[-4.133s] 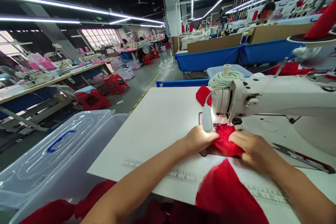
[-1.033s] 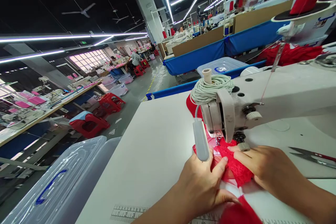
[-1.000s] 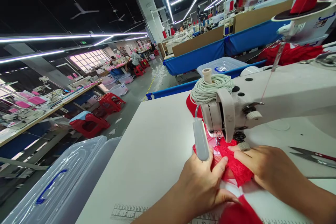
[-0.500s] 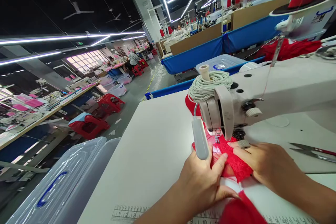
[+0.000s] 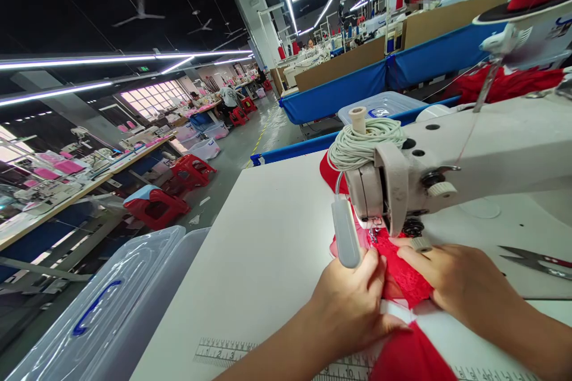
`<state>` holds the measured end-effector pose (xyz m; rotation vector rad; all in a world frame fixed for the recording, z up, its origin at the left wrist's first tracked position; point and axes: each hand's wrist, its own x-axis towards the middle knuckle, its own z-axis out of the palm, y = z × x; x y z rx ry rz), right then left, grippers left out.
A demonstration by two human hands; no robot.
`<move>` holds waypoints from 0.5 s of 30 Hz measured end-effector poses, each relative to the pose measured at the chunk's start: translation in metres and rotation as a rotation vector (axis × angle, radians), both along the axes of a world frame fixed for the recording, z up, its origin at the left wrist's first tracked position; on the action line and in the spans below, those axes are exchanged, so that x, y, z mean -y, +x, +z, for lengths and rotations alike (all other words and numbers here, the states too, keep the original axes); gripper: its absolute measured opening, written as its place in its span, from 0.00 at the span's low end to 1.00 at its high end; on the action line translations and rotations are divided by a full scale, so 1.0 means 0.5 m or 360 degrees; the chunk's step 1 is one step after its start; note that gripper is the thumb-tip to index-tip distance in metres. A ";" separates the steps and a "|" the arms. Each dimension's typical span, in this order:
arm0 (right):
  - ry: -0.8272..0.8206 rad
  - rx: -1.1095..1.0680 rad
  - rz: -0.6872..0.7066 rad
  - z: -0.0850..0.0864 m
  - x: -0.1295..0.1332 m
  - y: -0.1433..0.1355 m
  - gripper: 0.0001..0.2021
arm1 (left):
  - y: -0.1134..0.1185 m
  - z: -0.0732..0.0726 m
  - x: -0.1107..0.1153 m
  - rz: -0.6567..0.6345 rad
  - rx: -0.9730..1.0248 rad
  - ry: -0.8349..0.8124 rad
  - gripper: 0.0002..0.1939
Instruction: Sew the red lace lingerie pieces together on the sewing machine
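1. Here, the left hand [image 5: 348, 297], right of lower centre, has its fingers drawn together at the left edge of the red lace fabric [image 5: 406, 277]; whether they pinch it is hidden.
2. The right hand [image 5: 460, 280] is half-curled, fingertips on the fabric's right side; its grip I cannot tell.
3. Between them, the fabric's long axis slants from the presser foot [image 5: 373, 236] toward the lower right; the left fingertips sit nearer the foot.
4. The lamp [image 5: 345, 232] and machine head [image 5: 370, 190] crowd above; white tabletop [image 5: 250, 238] stretches leftward; snips [image 5: 540, 262] lie far right.
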<state>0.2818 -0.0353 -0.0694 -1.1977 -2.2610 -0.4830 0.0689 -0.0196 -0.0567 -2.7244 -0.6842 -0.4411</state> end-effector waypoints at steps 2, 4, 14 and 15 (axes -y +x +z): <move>-0.0040 0.0005 -0.0028 0.001 0.002 0.000 0.23 | 0.006 -0.003 0.000 -0.0008 0.0016 0.0105 0.24; -0.0079 0.0005 -0.0055 0.004 0.006 -0.001 0.24 | 0.010 -0.002 -0.001 0.0003 0.0053 0.0202 0.13; -0.0286 -0.0388 -0.0035 -0.010 0.014 -0.022 0.11 | 0.009 0.034 -0.039 0.0180 0.0491 -0.0852 0.19; -0.0337 -0.0464 -0.0071 -0.011 0.013 -0.023 0.14 | 0.009 0.033 -0.044 0.0209 0.0485 -0.0894 0.21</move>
